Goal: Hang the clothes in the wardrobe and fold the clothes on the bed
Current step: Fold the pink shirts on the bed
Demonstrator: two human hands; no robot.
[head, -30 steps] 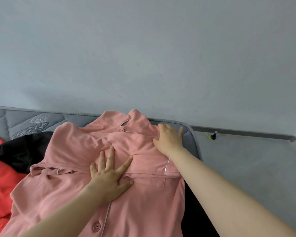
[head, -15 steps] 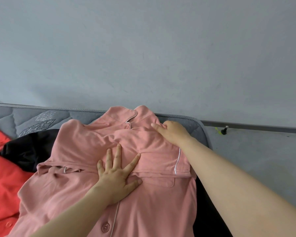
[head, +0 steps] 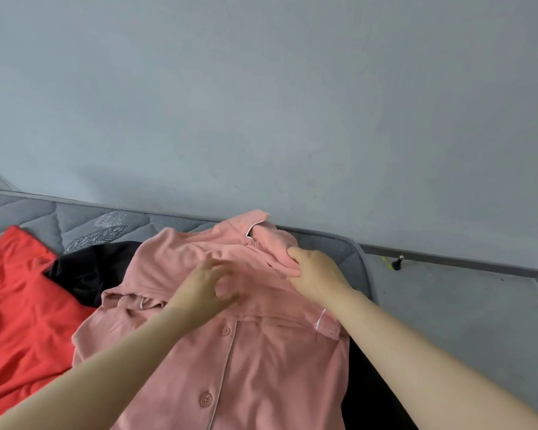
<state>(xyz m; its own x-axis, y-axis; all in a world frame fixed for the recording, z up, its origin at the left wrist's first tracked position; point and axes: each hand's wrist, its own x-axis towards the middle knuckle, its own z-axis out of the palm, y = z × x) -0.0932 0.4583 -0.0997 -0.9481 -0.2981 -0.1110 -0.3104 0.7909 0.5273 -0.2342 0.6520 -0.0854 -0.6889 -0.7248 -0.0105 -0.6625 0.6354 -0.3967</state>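
A pink buttoned pyjama shirt (head: 261, 361) lies front up on the grey mattress (head: 75, 218), its collar toward the wall and its sleeves folded across the chest. My right hand (head: 317, 274) grips the folded fabric at the shirt's right shoulder, just below the collar. My left hand (head: 208, 287) is blurred over the middle of the chest, fingers loosely spread, holding nothing that I can see.
A red garment (head: 22, 305) lies to the left on the mattress. A black garment (head: 90, 274) sits beneath the pink shirt and shows again at its right side (head: 370, 392). A grey wall rises behind the bed. Grey floor (head: 463, 305) lies to the right.
My left hand has lifted off the chest where it pressed flat and is moving. My right hand has closed on the shoulder fabric. The view has shifted left.
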